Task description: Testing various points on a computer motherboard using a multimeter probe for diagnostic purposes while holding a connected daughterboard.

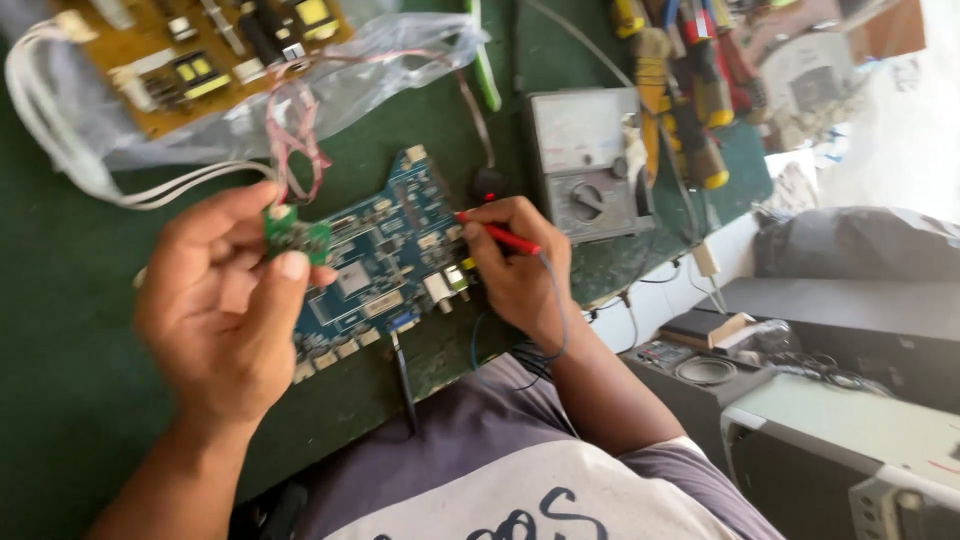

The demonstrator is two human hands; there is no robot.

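The left hand (pixel 225 305) pinched a small green board (pixel 293 235) between thumb and fingers above the blue circuit board (pixel 385 255) on the green mat (pixel 60 330); the right hand (pixel 515 265) gripped a red probe (pixel 497 236) near the grey meter (pixel 585 160).

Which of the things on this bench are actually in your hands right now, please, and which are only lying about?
In hand:
left hand, small green circuit board
right hand, red probe
blue circuit board

Lying about:
grey analogue multimeter
brown circuit board
yellow-handled screwdrivers
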